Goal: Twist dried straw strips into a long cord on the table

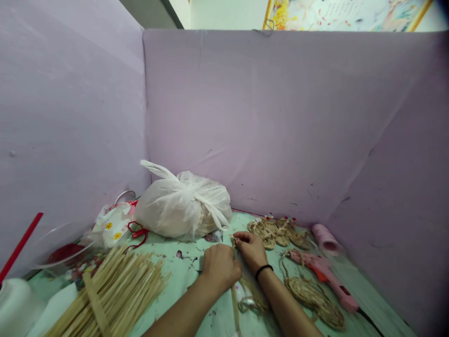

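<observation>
My left hand (220, 266) is closed in a loose fist at the middle of the table, wrapped around a narrow straw strip (236, 306) that hangs down below it. Just right of it, my right hand (251, 249), with a black band on the wrist, pinches the strip's upper end between thumb and fingers. The fingertips hide most of that end. Between my forearms lies a shiny metal object (247, 303) whose kind I cannot make out. A bundle of flat straw strips (122, 292) lies to the left.
A knotted white plastic bag (175, 206) rests against the back panel. Coiled twine pieces with pins (270, 231), a pink spool (326, 239), a pink glue gun (324, 274) and a twine hank (312, 297) lie right. Left stand a clear bowl (65, 255) and a white bottle (19, 306).
</observation>
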Motion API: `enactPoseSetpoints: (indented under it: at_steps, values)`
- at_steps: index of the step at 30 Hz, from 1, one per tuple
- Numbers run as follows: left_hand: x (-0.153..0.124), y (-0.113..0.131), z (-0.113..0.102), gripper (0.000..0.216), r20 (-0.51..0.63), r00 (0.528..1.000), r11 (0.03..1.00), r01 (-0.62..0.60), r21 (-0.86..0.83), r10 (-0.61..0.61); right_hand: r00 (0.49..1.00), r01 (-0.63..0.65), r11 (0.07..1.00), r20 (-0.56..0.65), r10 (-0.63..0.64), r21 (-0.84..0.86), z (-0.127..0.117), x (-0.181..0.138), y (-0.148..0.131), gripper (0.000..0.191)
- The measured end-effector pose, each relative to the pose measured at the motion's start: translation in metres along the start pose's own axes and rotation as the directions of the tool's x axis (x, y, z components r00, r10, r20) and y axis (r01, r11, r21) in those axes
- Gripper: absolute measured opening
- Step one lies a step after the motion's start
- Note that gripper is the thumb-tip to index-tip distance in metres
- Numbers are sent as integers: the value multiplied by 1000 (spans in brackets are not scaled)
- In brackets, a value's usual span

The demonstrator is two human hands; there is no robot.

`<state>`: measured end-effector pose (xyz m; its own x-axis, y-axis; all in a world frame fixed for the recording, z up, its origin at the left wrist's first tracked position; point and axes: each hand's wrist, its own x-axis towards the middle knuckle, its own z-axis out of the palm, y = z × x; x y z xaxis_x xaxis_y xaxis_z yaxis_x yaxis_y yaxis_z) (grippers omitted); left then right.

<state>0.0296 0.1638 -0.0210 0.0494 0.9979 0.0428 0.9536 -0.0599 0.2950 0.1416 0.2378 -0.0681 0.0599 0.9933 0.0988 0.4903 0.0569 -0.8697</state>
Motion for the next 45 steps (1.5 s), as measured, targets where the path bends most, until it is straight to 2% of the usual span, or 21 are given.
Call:
enactPoseSetpoints:
  at_steps: [4,9,14,16,20,27,32,39,42,45]
  values:
    - [0,1,0,33,8,1000,1000,13,-1,-13,999,20,999,40,-21,41,-1,1,-2,22]
    - [-1,-1,3,32,-5,1000,1000,6,-2,-6,980,183,976,-56,-191,-121,-5,-22,-11,20]
    - [0,-3,5,30,-21,1000,1000,1,-11,-1,958,283,917,35,-284,-280,-13,-38,-17,26]
    - [0,-3,4,30,-18,1000,1000,5,-23,-6,954,288,906,15,-298,-310,-15,-41,-18,26]
    - [-1,-3,2,30,9,999,999,32,-20,-32,968,201,877,-48,-246,-436,-16,-48,-19,23]
    - [-2,-3,0,30,-5,1000,999,18,-31,-18,963,255,726,102,-249,-638,-19,-61,-28,22]
    - [-2,-3,2,29,-23,1000,999,12,-34,-13,994,107,716,49,-102,-690,-18,-70,-35,22]
    - [-1,-5,1,26,3,1000,998,8,-61,-8,985,169,706,99,-139,-688,-23,-87,-29,21]
    - [7,-9,4,19,17,1000,991,26,-135,-24,985,174,714,120,-126,-678,-25,-92,-29,24]
    - [17,-14,3,10,85,994,936,89,-341,-63,987,158,735,134,-92,-659,-39,-89,-29,23]
